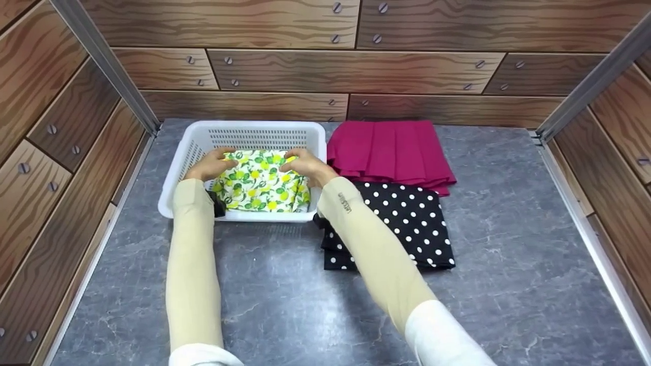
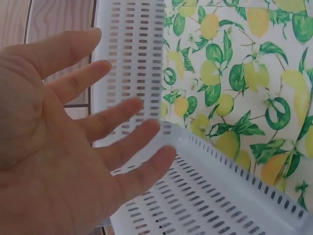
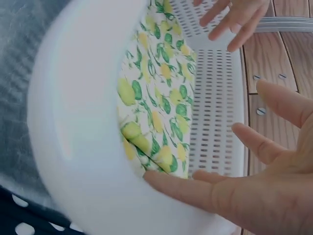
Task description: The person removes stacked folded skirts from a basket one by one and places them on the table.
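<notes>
A white plastic basket (image 1: 170, 195) with slotted walls stands at the back left of the table. Inside it lies a folded lemon-print cloth (image 1: 259, 180), white with yellow fruit and green leaves. Over the basket's left side is my left hand (image 1: 211, 164), its fingers spread and holding nothing, as the left wrist view shows. My right hand (image 1: 307, 165) hovers above the right side, fingers apart and nothing gripped. In the right wrist view one finger of the right hand (image 3: 244, 181) overlaps the near corner of the cloth (image 3: 161, 98).
Right of the basket lies a folded crimson pleated skirt (image 1: 389, 152). In front of it is a folded black cloth with white dots (image 1: 407, 218), partly under my right forearm. Wood-patterned panels (image 1: 356, 71) enclose the grey marbled table (image 1: 508, 244) at the back and sides.
</notes>
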Demonstrator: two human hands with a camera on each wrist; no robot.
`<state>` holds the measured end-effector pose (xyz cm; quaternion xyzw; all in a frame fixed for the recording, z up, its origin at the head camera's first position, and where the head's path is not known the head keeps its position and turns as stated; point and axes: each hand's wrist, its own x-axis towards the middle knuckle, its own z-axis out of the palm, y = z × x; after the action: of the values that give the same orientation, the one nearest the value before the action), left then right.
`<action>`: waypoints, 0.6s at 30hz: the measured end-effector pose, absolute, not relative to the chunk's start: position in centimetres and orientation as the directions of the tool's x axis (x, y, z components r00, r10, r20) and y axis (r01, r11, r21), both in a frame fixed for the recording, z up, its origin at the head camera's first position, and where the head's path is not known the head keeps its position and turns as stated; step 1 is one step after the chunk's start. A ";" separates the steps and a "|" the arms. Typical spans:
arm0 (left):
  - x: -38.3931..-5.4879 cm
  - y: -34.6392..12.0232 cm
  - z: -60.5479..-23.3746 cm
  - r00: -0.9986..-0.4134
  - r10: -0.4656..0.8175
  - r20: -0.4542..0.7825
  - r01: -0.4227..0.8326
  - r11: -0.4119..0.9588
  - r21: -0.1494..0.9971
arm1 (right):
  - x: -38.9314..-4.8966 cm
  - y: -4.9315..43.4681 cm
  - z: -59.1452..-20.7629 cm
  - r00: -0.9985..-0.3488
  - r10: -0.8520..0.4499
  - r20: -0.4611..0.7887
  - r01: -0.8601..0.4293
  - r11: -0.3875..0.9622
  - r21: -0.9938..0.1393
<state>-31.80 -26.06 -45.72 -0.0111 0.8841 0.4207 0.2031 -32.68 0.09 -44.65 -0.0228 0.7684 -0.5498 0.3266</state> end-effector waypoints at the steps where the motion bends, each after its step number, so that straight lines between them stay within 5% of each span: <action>1: -31.8 -26.0 -45.8 -0.916 0.148 -0.373 -0.192 0.653 0.732 | -32.6 0.0 -44.8 -0.787 -0.393 -0.475 0.323 0.394 -0.861; 18: -32.7 -27.2 -48.1 -0.832 0.101 -0.545 -0.392 0.589 0.707 | -32.6 -1.3 -47.7 -0.823 -0.329 -0.463 0.320 0.404 -0.857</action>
<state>-32.69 -27.19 -48.09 -0.0860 0.8472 0.4454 0.2765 -32.65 -1.29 -47.70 -0.0027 0.7832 -0.5460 0.2973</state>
